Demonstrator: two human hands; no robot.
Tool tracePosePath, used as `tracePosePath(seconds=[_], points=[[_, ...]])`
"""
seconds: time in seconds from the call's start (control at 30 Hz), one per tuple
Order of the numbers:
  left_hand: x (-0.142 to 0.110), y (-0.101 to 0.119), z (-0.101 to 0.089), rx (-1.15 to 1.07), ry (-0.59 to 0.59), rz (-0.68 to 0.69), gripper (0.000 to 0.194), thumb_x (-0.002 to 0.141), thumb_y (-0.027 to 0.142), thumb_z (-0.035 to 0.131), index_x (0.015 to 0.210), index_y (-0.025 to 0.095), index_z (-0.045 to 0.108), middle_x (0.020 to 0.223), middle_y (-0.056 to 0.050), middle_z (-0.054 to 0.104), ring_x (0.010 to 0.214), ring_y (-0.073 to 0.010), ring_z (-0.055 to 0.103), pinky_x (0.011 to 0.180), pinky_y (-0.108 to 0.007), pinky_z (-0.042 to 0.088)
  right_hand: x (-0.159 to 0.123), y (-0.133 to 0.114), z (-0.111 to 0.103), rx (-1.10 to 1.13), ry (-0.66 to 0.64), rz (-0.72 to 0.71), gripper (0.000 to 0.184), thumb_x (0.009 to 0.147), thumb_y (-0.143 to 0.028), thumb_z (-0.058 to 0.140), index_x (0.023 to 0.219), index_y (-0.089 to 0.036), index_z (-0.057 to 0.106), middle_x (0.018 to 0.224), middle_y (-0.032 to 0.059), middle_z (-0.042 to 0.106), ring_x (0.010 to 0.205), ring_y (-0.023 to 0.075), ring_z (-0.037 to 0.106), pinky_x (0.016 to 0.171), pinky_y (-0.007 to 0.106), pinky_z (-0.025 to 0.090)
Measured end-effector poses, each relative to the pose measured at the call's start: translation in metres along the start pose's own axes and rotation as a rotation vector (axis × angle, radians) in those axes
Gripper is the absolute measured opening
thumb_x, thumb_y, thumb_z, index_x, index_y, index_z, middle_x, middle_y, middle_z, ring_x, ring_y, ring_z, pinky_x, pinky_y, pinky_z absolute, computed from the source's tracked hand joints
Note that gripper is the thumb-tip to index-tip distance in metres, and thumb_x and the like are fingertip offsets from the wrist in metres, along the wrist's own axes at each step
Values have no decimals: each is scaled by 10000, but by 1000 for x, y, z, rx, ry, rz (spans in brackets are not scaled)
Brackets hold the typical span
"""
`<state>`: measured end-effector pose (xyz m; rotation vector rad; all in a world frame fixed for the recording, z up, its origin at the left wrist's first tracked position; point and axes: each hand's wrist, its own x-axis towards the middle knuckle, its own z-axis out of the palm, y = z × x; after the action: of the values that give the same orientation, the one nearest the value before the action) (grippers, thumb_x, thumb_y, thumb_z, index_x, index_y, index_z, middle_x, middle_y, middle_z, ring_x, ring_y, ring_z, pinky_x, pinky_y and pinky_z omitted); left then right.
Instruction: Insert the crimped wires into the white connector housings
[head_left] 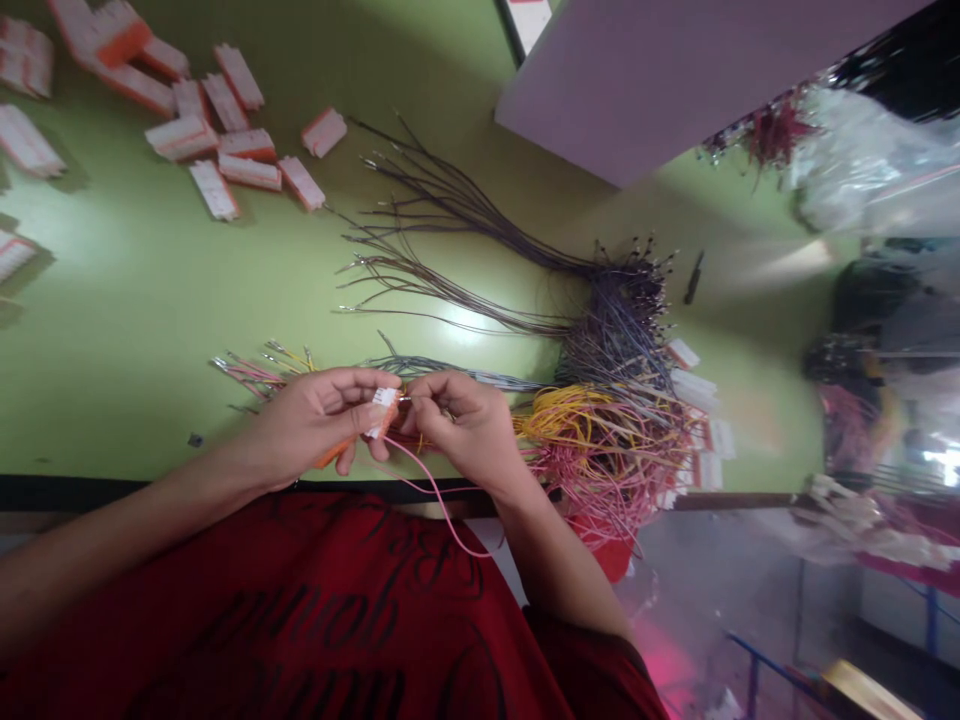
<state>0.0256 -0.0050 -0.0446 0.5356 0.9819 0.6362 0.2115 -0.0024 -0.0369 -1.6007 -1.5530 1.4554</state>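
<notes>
Presently, left hand (319, 415): pinches the white connector (384, 408) at table (135, 330) edge, 6 o'clock.
Right hand (465, 420): grips the pink wire (439, 495), touching connector.
Wire bundles (607, 400): 3 o'clock.

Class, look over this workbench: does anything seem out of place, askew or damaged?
Nothing looks damaged. The white-and-orange plastic connector blocks lie scattered at all angles on the green table, and one loose pink wire droops over the table's edge from the hands' grip.

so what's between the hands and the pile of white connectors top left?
Head view: mostly bare green table; only loose pink and yellow wire ends lie just above the left hand.
</notes>
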Motion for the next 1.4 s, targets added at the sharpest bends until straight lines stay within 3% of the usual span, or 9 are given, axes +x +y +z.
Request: tracePosePath(seconds=[0.17,0.4,0.77,1.17,1.4], points=[[0,0,-1,-18,12,-9,347,728,197,798,1036,132,651,700,6,719,406,-73,566,333,-148,440,0,-3,0,-76,4,-22,95,812,-222,535,751,-202,606,692,0,690,628,124,635,594,240,495],[0,0,-1,26,9,-6,342,738,235,792,1035,137,653,689,-20,721,531,-151,673,338,-168,436,0,-3,2,-80,0,-4,108,825,-246,532,773,-196,613,717,10,701,645,133,651,600,249,502],[0,-1,-2,47,26,-17,339,732,231,791,1027,137,653,661,-9,712,505,-138,656,342,-169,444,0,-2,2,-19,-31,18,102,834,-240,533,771,-200,602,689,3,695,624,123,633,592,249,490],[-1,-2,-1,80,15,-10,286,770,243,753,1010,129,647,597,17,678,412,-87,551,354,-170,431,-2,6,17,-140,69,-91,105,826,-259,559,746,-205,600,700,-7,665,615,107,581,601,228,453],[0,-3,-1,71,24,45,338,783,314,754,1049,150,625,668,3,680,488,-120,608,368,-183,444,-2,3,12,44,23,47,71,834,-257,552,804,-205,590,712,-5,670,627,120,617,612,246,496]])
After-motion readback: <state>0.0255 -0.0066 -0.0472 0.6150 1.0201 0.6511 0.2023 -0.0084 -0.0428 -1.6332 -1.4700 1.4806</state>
